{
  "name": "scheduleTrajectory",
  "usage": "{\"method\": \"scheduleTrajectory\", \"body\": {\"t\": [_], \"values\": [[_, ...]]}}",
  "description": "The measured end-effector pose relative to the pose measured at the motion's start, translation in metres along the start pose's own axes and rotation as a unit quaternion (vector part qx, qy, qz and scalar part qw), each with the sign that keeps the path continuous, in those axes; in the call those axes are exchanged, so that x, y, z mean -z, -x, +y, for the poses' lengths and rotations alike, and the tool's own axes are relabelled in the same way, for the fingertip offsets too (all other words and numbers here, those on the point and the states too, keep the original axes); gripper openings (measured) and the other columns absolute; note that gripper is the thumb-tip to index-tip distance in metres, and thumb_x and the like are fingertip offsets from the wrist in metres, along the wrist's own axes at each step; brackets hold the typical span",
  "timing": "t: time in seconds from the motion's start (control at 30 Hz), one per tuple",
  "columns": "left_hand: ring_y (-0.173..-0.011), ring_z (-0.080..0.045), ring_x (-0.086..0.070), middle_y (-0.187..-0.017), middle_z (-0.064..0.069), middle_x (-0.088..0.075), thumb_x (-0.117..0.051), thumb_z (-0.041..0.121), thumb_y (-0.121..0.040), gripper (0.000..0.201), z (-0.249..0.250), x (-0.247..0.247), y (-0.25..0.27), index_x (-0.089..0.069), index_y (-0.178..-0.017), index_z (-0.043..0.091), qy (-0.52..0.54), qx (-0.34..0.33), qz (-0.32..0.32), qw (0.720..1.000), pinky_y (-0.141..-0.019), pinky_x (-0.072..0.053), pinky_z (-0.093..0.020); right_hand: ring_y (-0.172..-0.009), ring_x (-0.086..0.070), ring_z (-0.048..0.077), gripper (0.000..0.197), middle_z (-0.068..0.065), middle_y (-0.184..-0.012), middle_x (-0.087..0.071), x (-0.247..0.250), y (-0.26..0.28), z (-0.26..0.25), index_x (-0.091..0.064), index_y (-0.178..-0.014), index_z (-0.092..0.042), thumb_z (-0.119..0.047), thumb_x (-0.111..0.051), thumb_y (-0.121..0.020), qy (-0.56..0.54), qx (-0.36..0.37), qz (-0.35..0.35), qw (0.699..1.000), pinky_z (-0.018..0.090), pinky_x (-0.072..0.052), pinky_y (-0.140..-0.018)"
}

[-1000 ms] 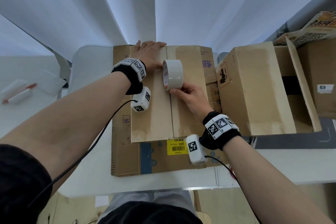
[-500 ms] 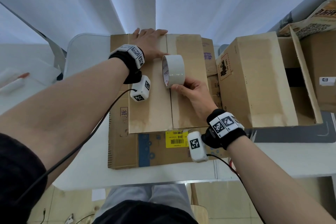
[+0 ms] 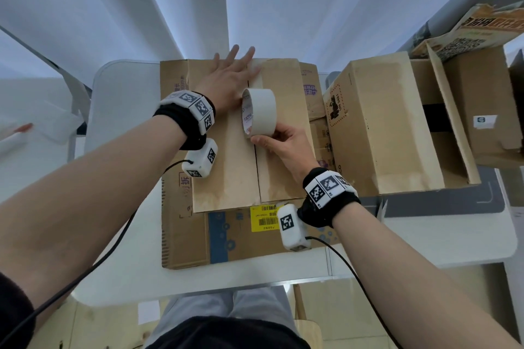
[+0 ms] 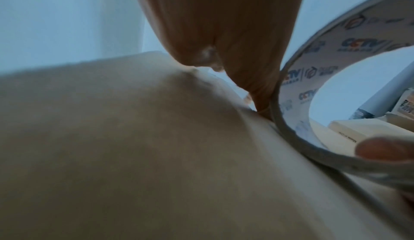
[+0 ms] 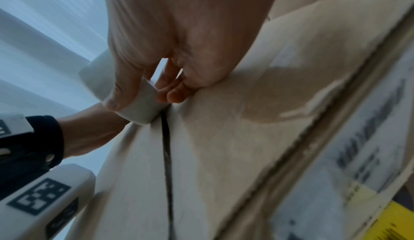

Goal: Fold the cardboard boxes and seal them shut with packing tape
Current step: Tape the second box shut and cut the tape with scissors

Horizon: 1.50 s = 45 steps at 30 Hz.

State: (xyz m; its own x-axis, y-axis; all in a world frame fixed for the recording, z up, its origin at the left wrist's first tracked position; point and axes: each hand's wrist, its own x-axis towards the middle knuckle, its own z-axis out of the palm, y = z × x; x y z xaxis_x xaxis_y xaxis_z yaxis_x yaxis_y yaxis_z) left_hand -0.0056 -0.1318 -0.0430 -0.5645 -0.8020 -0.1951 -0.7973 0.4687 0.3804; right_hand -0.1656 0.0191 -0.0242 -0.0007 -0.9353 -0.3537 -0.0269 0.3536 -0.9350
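Observation:
A closed cardboard box (image 3: 226, 167) stands in the middle of the table, its two top flaps meeting in a dark centre seam (image 3: 257, 170). My left hand (image 3: 226, 76) lies flat on the far end of the box, fingers straight, pressing the tape end down. A roll of pale packing tape (image 3: 259, 115) stands on edge over the seam, and my right hand (image 3: 283, 144) grips its near side with thumb and fingers. In the right wrist view the tape roll (image 5: 136, 102) sits just above the seam (image 5: 167, 155). The roll's printed inner core (image 4: 313, 84) shows in the left wrist view.
A flattened printed carton (image 3: 198, 235) with a yellow barcode label (image 3: 263, 218) lies under the box. To the right stands a larger open cardboard box (image 3: 382, 127), more cartons behind it. The white table (image 3: 411, 241) has its front edge near me.
My left hand has slid further out along the box top, fingers now stretched past the far edge. The tape roll and my right hand stay over the seam, roughly at the box's middle.

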Motion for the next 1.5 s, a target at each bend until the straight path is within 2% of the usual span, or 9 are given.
{"method": "scheduleTrajectory", "body": {"t": [0.1, 0.43, 0.57, 0.93, 1.03, 1.13, 1.23, 1.33, 1.5], "values": [[-0.153, -0.025, 0.005, -0.166, 0.006, -0.002, -0.041, 0.021, -0.103, 0.059, -0.001, 0.000, 0.000, -0.019, -0.158, 0.025, 0.012, -0.007, -0.020, 1.000, -0.120, 0.008, -0.050, -0.091, -0.068, 0.004, 0.028, 0.006, -0.100, -0.074, -0.002, 0.001, -0.001, -0.073, -0.107, -0.006, -0.001, -0.078, -0.081, -0.019, 0.000, 0.008, 1.000, 0.018, -0.052, -0.087], [-0.153, -0.019, 0.007, -0.166, 0.010, 0.005, -0.039, 0.030, -0.104, 0.063, -0.001, 0.001, -0.001, -0.009, -0.159, 0.029, 0.004, 0.006, -0.051, 0.999, -0.121, 0.010, -0.046, -0.090, -0.068, 0.001, 0.030, 0.007, -0.099, -0.074, -0.002, 0.002, -0.005, -0.070, -0.113, 0.006, 0.002, -0.073, -0.083, -0.049, -0.005, 0.001, 0.999, 0.012, -0.049, -0.082], [-0.153, -0.018, 0.007, -0.166, 0.010, 0.007, -0.042, 0.032, -0.103, 0.066, -0.002, 0.002, 0.000, -0.007, -0.159, 0.030, 0.003, 0.005, -0.058, 0.998, -0.121, 0.011, -0.045, -0.097, -0.068, 0.006, 0.029, 0.010, -0.105, -0.074, 0.000, 0.004, -0.002, -0.071, -0.113, 0.002, -0.002, -0.074, -0.084, -0.048, 0.002, -0.005, 0.999, 0.017, -0.051, -0.089], [-0.152, -0.020, 0.014, -0.164, 0.008, 0.017, -0.049, 0.047, -0.099, 0.083, -0.005, 0.000, -0.002, 0.006, -0.158, 0.028, -0.048, -0.010, -0.088, 0.995, -0.120, 0.013, -0.047, -0.097, -0.069, 0.009, 0.026, 0.008, -0.105, -0.074, 0.000, 0.007, -0.003, -0.071, -0.111, 0.002, -0.004, -0.073, -0.086, -0.049, 0.009, -0.020, 0.999, 0.019, -0.053, -0.087], [-0.152, -0.021, 0.014, -0.165, 0.005, 0.018, -0.048, 0.044, -0.100, 0.084, -0.003, 0.005, 0.001, 0.009, -0.158, 0.024, -0.063, -0.018, -0.104, 0.992, -0.121, 0.010, -0.049, -0.102, -0.070, 0.019, 0.025, 0.015, -0.109, -0.073, -0.002, 0.008, -0.001, -0.073, -0.107, 0.004, -0.008, -0.075, -0.085, -0.017, 0.024, -0.027, 0.999, 0.025, -0.054, -0.090], [-0.153, -0.020, 0.002, -0.167, 0.004, 0.007, -0.043, 0.037, -0.103, 0.073, 0.001, 0.007, 0.009, 0.001, -0.159, 0.021, -0.102, -0.026, -0.078, 0.991, -0.120, 0.007, -0.050, -0.104, -0.069, 0.023, 0.027, 0.021, -0.110, -0.072, -0.001, 0.009, -0.001, -0.073, -0.105, 0.007, -0.010, -0.076, -0.084, 0.002, 0.033, -0.037, 0.999, 0.029, -0.054, -0.092], [-0.149, -0.023, -0.019, -0.164, 0.003, -0.019, -0.049, 0.038, -0.099, 0.064, 0.010, 0.007, 0.019, -0.024, -0.156, 0.022, -0.142, -0.019, -0.007, 0.990, -0.121, 0.002, -0.050, -0.101, -0.069, 0.016, 0.021, 0.014, -0.107, -0.074, 0.000, 0.009, -0.001, -0.074, -0.102, 0.002, -0.010, -0.076, -0.085, 0.000, 0.032, -0.056, 0.998, 0.024, -0.054, -0.090], [-0.136, -0.028, -0.039, -0.144, -0.002, -0.046, -0.064, 0.040, -0.091, 0.054, 0.014, 0.011, 0.022, -0.051, -0.141, 0.022, -0.135, -0.008, 0.045, 0.990, -0.122, -0.005, -0.048, -0.104, -0.069, 0.016, 0.021, 0.010, -0.109, -0.074, 0.002, 0.009, -0.001, -0.073, -0.105, 0.000, -0.010, -0.075, -0.086, 0.004, 0.028, -0.065, 0.998, 0.022, -0.053, -0.088], [-0.133, -0.027, -0.044, -0.137, -0.001, -0.052, -0.066, 0.041, -0.090, 0.054, 0.013, 0.015, 0.020, -0.054, -0.138, 0.022, -0.105, 0.005, 0.042, 0.994, -0.122, -0.008, -0.045, -0.108, -0.066, 0.015, 0.027, 0.008, -0.112, -0.073, 0.002, 0.007, -0.002, -0.070, -0.111, 0.000, -0.014, -0.066, -0.089, 0.000, 0.030, -0.075, 0.997, 0.021, -0.051, -0.091]]}}
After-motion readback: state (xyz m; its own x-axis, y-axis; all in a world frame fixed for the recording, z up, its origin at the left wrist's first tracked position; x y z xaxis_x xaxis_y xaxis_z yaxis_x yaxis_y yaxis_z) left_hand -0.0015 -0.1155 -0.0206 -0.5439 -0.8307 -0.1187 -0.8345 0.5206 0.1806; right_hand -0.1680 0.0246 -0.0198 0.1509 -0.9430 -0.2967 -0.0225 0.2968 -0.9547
